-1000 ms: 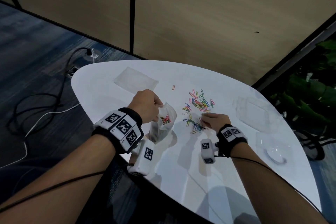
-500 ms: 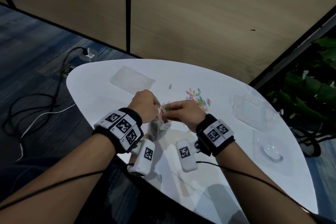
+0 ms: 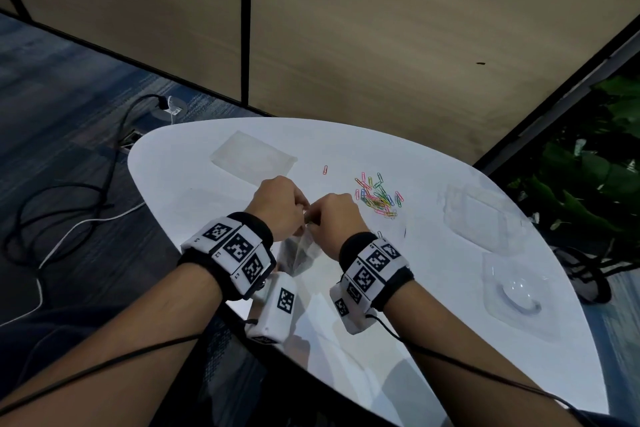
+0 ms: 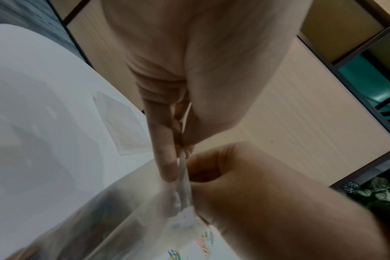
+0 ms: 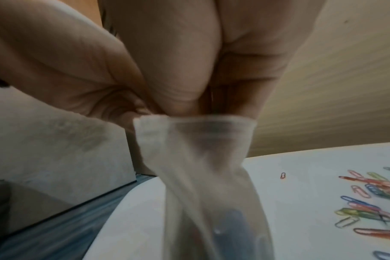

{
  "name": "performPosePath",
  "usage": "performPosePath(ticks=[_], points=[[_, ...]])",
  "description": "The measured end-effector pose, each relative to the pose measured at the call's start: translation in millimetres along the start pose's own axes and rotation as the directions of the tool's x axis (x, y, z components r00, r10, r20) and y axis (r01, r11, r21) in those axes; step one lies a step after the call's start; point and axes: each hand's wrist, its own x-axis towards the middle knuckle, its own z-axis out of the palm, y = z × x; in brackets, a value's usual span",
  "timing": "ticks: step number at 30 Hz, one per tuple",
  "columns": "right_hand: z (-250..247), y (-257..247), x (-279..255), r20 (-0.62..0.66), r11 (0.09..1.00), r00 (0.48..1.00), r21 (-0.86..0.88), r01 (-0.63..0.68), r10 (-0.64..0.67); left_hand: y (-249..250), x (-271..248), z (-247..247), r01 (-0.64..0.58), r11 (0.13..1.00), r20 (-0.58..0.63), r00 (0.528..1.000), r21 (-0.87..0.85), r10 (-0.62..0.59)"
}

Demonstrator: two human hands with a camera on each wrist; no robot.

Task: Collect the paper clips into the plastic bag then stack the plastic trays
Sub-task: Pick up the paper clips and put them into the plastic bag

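My left hand pinches the top edge of the clear plastic bag and holds it up over the white table. My right hand is pressed against it, its bunched fingertips tucked into the bag's mouth. A thin orange clip shows between those fingers; anything else they hold is hidden. The pile of coloured paper clips lies just right of my hands, and one red clip sits apart behind them. In the left wrist view my fingers grip the bag's rim.
A flat clear tray lies at the back left. Two more clear trays sit on the right: a square one and a nearer one with a round dome. Cables run over the floor at left; plants stand at right.
My right hand left the clip pile with a pinch of clips, swung left to the bag and now has its fingertips in the bag's mouth. The left hand kept hold of the bag.
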Motion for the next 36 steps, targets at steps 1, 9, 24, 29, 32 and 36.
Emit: performPosePath(ticks=[1, 9, 24, 29, 32, 36], points=[[1, 1, -1, 0.044, 0.999, 0.998, -0.001, 0.033, -0.033, -1, 0, 0, -0.001, 1.000, 0.000, 1.000, 0.013, 0.001], [-26, 37, -11, -0.024, 0.783, 1.000, 0.622, 0.014, 0.001, -4, 5, -1, 0.001, 0.999, -0.040, 0.999, 0.039, 0.000], [54, 153, 12, -0.104, 0.908, 0.925, 0.255, -0.331, 0.366, -23, 11, -12, 0.054, 0.998, -0.097, 0.994, 0.014, -0.052], [57, 134, 51, -0.131, 0.949, 0.944, 0.140, -0.283, 0.301, -22, 12, -12, 0.041, 0.999, -0.085, 0.996, 0.022, -0.039], [58, 127, 65, -0.101, 0.971, 0.966, -0.007, -0.241, 0.239, -21, 13, -11, 0.034, 0.999, -0.077, 0.997, 0.033, -0.031], [58, 124, 72, -0.098, 0.971, 0.981, -0.159, -0.179, 0.165, -20, 13, -9, 0.030, 0.999, -0.069, 0.997, 0.042, -0.027]])
